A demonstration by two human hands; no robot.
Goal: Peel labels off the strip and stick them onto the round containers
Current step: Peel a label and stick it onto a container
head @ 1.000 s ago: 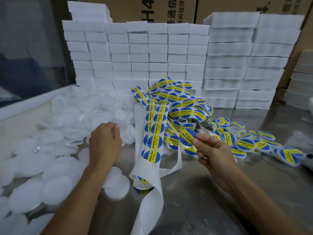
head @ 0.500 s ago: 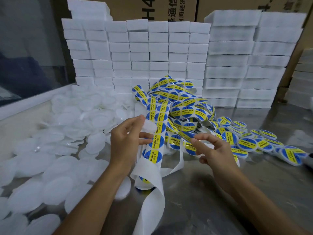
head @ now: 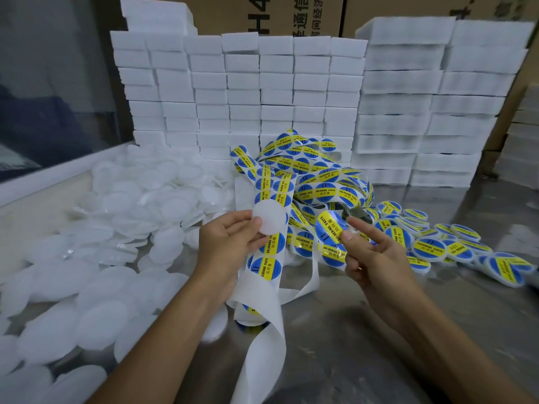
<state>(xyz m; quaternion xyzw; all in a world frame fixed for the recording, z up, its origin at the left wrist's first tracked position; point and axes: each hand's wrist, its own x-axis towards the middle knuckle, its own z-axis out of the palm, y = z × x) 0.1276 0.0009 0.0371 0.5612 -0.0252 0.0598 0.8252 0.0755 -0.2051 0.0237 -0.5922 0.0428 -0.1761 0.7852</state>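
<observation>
The left hand [head: 230, 246] has its grip narrowed on a plain white round container [head: 269, 218], thumb on the near face and fingers behind its left edge, so the disc stands tilted toward the camera above the tabletop [head: 364, 330]. Just right of that grip, apart from it, the right hand [head: 376, 258] pinches a peeled blue-and-yellow label [head: 331, 227] between thumb and forefinger at the label's right edge; the label reads "SOLDERING PASTE" and hangs free in the air between the two hands, not touching the container.

Directly behind and below the left grip runs the label strip [head: 274, 199], a white backing ribbon carrying round labels; it passes behind the held container and drops past the left wrist. Below the grips, the bare backing [head: 262, 345] curls and trails toward the camera. Farther behind both grips the strip piles up in a loose tangle [head: 315, 167].

Out to the right of the right grip, a spread of already labelled containers [head: 455, 249] lies on the tabletop, some overlapping. Out to the left of the left grip, a large heap of unlabelled white containers [head: 102, 243] covers the surface up to a pale ledge [head: 58, 170]. Beyond everything stand stacked white blocks [head: 262, 91], with cardboard cartons [head: 291, 13] behind them.
</observation>
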